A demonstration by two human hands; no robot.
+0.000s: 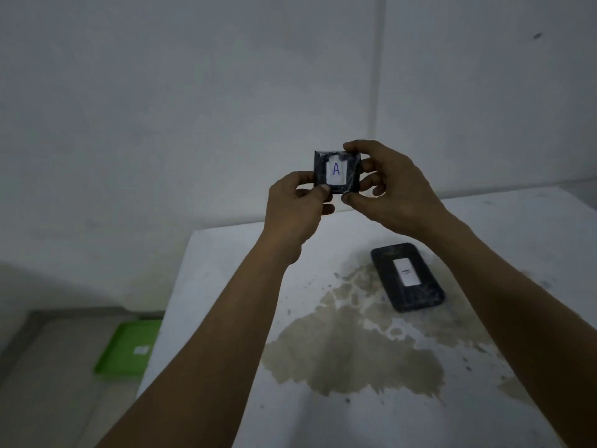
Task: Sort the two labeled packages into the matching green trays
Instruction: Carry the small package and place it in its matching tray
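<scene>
Low at the left, a green tray [127, 347] is seen on the floor beside the white table [226, 286], a small white label on its base. Next, the left hand [295, 208] is raised, its fingers pinched on the lower left corner of the package marked A [337, 172], which is held upright above the table. That package's right edge is gripped by the right hand [392, 189]. Farther right, the second package [407, 276] is laid flat on the stained tabletop.

My stained white table [323, 412] bore package B [407, 277]; a green tray [126, 347] lay floor-level, left of the table.
</scene>
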